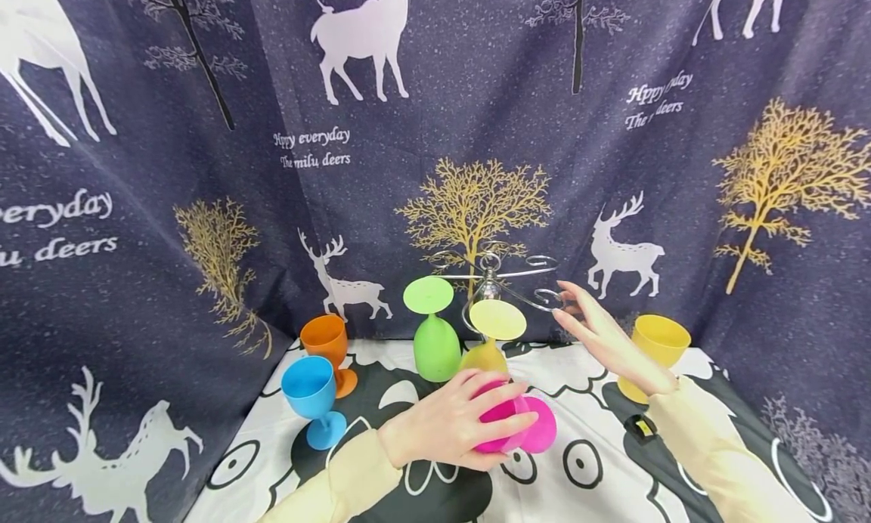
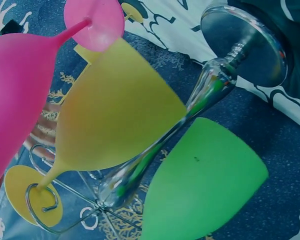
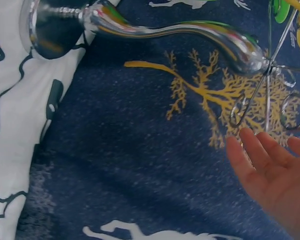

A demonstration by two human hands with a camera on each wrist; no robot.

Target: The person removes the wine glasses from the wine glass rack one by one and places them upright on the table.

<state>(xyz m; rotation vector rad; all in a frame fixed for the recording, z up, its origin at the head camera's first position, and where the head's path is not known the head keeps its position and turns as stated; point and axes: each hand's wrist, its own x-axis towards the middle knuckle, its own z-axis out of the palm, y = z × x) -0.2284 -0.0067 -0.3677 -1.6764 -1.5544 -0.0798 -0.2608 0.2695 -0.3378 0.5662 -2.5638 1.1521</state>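
Note:
My left hand (image 1: 469,421) grips the bowl of a pink goblet (image 1: 540,425), which is tilted with its foot toward the right. A chrome stemware rack (image 3: 190,29) with curled wire arms stands just beyond. On it, a green goblet (image 1: 438,349) hangs upside down at the left and a yellow goblet (image 2: 115,110) hangs upside down at the front. My right hand (image 1: 592,330) is raised at the rack's right side, fingers extended near a curled arm end. Whether the fingertips touch the wire I cannot tell. Nothing is held in that hand.
Upright at the left stand an orange goblet (image 1: 325,335) and a blue goblet (image 1: 308,387). Another yellow goblet (image 1: 660,341) stands at the right behind my forearm, near a small black item (image 1: 641,426). A dark deer-print curtain (image 1: 381,198) hangs behind the table.

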